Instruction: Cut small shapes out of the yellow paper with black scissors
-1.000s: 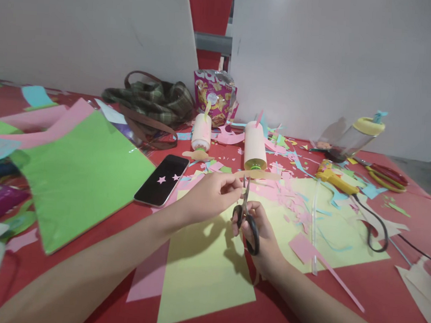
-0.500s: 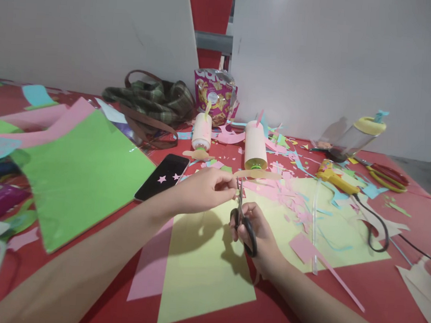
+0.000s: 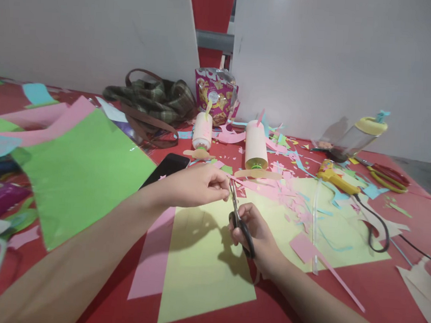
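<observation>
My right hand (image 3: 256,235) grips black-handled scissors (image 3: 240,220), blades pointing up and away. My left hand (image 3: 195,184) is pinched shut just left of the blade tips, holding a tiny scrap of paper that I cannot make out clearly. Both hands hover over a pale yellow sheet (image 3: 202,274) that lies partly on a pink sheet (image 3: 151,265) on the red table (image 3: 293,314). A black phone (image 3: 165,167) lies behind my left hand, partly hidden by it.
A green sheet (image 3: 82,172) lies at left. Two paper-wrapped bottles (image 3: 256,144) (image 3: 202,131) lie behind, with a snack bag (image 3: 214,95) and a plaid bag (image 3: 149,102). At right are a yellow glue gun (image 3: 334,178), red scissors (image 3: 388,174), a clear bottle (image 3: 357,134) and scattered paper scraps (image 3: 287,191).
Both hands and the scissors have drifted slightly left. My left hand now covers more of the phone, hiding the pink stars on it. The scissor blades tilt more to the left.
</observation>
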Tool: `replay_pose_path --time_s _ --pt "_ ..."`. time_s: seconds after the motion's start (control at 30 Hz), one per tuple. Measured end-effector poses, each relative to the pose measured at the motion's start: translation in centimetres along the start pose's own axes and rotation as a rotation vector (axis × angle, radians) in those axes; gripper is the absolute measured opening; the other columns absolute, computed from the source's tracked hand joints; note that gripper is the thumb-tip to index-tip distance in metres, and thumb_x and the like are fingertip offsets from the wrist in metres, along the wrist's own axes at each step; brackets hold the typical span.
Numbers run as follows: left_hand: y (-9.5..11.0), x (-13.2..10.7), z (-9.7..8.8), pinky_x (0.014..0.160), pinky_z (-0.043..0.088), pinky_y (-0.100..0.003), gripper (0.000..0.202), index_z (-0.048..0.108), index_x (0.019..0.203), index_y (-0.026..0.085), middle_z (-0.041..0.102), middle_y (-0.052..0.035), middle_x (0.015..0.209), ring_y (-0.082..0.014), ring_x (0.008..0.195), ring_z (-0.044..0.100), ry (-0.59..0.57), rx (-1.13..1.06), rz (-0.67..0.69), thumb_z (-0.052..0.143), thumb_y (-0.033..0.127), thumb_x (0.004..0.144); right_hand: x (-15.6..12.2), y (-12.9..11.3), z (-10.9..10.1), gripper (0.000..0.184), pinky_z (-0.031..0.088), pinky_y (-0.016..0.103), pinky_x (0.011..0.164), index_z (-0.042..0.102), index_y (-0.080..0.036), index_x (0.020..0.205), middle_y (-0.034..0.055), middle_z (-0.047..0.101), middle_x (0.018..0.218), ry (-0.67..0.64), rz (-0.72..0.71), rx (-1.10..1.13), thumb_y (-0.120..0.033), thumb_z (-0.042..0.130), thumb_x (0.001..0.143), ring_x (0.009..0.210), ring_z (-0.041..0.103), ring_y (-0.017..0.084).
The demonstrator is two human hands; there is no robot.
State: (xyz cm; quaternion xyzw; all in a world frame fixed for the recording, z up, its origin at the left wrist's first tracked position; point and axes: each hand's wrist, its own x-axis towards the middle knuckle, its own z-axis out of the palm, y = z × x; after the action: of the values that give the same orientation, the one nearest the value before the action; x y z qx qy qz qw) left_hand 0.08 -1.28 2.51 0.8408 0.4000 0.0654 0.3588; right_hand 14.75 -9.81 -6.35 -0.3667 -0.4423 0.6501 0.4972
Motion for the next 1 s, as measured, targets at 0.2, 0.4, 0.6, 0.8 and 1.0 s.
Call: replay_pose_path --time_s 0.2,0.4,0.6,0.8,1.0 --pt "0.1 0.0 -0.1 0.041 0.022 -0.017 0.016 0.059 0.061 0.017 0.038 0.0056 0.046 -0.0058 0.042 0.031 0.007 -0.016 -0.012 0.047 0.026 0.066 0.1 0.0 -0.1 0.030 0.028 0.019 0.042 0.037 -0.023 0.073 -0.0074 0.042 0.057 0.040 0.025 -0.003 -0.025 0.065 0.063 0.045 0.037 0.007" --pt "-0.4 0.3 0.3 0.040 0.022 -0.017 0.017 0.058 0.061 0.016 0.040 0.0046 0.048 -0.0062 0.042 0.032 -0.020 -0.035 -0.024 0.046 0.025 0.067 0.4 0.3 -0.4 0.022 0.028 0.018 0.040 0.038 -0.023 0.073 -0.0086 0.040 0.057 0.228 -0.042 0.055 -0.025 0.059 0.069 0.042 0.038 0.006" --pt "-1.5 1.1 1.4 0.042 0.026 -0.018 0.014 0.056 0.056 0.016 0.047 0.0025 0.050 -0.0081 0.045 0.039 -0.111 0.080 0.022 0.047 0.022 0.064 0.4 0.6 -0.8 0.016 0.032 0.019 0.044 0.039 -0.024 0.074 -0.0073 0.042 0.060 0.339 -0.096 0.120 -0.024 0.056 0.073 0.048 0.042 0.007" --pt "-1.1 1.3 1.8 0.044 0.027 -0.017 0.016 0.055 0.056 0.015 0.046 0.0037 0.049 -0.0066 0.044 0.038 -0.160 0.168 0.064 0.045 0.021 0.066 0.5 0.6 -0.9 0.015 0.035 0.020 0.047 0.040 -0.024 0.074 -0.0075 0.045 0.062 0.397 -0.112 0.103 -0.023 0.056 0.073 0.050 0.045 0.007" --pt "-1.0 1.3 2.6 0.043 0.027 -0.016 0.015 0.057 0.061 0.016 0.046 0.0049 0.050 -0.0058 0.046 0.039 -0.146 0.076 0.094 0.045 0.022 0.066 0.7 0.4 -0.5 0.029 0.038 0.019 0.053 0.041 -0.025 0.075 -0.0072 0.051 0.066 0.404 -0.151 0.028 -0.011 0.063 0.063 0.061 0.050 0.009"
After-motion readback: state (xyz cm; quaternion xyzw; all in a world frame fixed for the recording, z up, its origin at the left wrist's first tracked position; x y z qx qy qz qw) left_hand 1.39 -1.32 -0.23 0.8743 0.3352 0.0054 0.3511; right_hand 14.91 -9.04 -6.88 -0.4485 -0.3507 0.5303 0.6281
